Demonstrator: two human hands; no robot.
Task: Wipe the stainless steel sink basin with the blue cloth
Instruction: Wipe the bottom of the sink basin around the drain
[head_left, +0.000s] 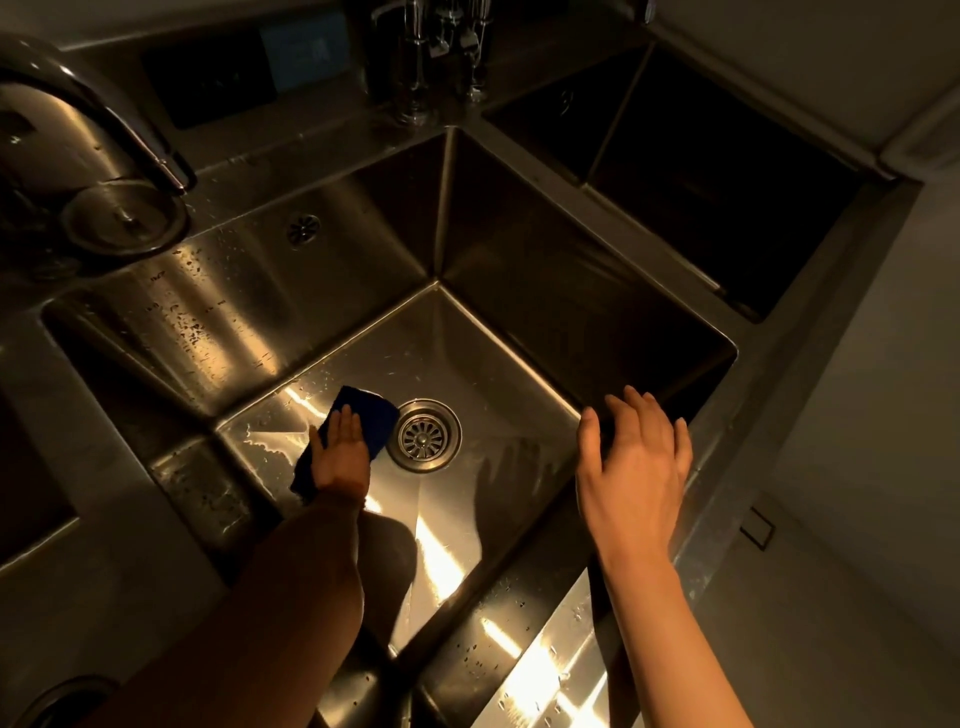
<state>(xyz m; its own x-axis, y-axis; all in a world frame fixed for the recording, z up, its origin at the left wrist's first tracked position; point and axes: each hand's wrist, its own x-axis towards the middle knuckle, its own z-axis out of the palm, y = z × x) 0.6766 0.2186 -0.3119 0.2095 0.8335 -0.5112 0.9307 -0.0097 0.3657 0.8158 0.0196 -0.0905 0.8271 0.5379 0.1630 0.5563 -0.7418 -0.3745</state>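
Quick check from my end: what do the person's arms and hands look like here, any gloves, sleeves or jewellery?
Both hands are bare, no gloves. The left hand and right hand show no rings, and no watch or band shows at either wrist. Both forearms are uncovered as far as the frame shows, with no sleeve in view. The light is dim, so small details could be missed.
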